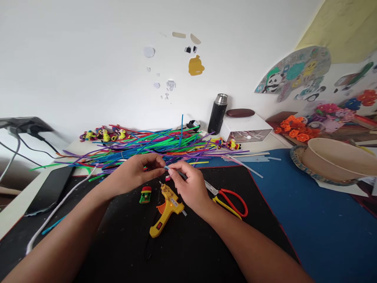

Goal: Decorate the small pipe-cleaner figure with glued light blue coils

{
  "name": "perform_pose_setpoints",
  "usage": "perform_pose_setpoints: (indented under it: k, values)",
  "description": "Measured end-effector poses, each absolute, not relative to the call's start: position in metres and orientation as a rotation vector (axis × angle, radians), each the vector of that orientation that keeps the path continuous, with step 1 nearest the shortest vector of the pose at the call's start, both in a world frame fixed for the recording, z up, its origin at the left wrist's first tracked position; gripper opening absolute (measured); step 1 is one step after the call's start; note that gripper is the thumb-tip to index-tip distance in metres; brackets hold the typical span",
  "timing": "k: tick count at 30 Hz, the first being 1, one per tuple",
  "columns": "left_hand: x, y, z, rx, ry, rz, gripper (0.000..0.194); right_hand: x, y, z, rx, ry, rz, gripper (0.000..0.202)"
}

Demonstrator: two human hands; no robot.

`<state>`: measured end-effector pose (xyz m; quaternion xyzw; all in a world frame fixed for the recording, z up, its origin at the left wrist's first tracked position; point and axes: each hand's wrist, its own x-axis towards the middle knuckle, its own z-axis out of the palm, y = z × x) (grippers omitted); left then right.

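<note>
both hands meet above the black mat [120, 243], toward its far edge, with a small pale blue piece [166, 168] between their fingertips. the left hand [137, 173] pinches its left end between thumb and forefinger; the right hand [191, 188] pinches just beside, also thumb against forefinger. the fingers hide most of the piece, so its shape is hard to tell

to work it well, a light, steady pinch with both tips close together should give the best control; squeezing hard would probably crush something so thin. it seems wise to let one hand anchor while the other makes small turns, and to keep the fingertips clear of the yellow glue gun [168, 208], whose nozzle points toward the mat's far edge, just below the hands: its lamp glows, so the tip may be hot. the scissors [235, 200] lie near the mat's right edge, clear of the right wrist
</note>
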<state>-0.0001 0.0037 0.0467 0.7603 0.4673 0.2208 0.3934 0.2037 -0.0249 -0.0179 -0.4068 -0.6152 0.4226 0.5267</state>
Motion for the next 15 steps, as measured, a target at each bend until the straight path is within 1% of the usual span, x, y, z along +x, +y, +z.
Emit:
perform_pose_setpoints:
  k: [6,11,15]
  values:
    - [0.0001,0.0047,0.0490,2.011,1.254,0.566,0.034,0.2024,-0.0236,-0.0211,-0.963,-1.483,0.973,0.016]
    - [0.0008,0.0026,0.0471,2.250,1.229,0.620,0.022,0.2028,-0.0237,-0.0225,-0.979,-1.480,1.005,0.019]
    - [-0.0018,0.0014,0.0458,2.452,1.177,0.621,0.019,0.2037,-0.0245,-0.0205,-1.001,-1.473,1.050,0.020]
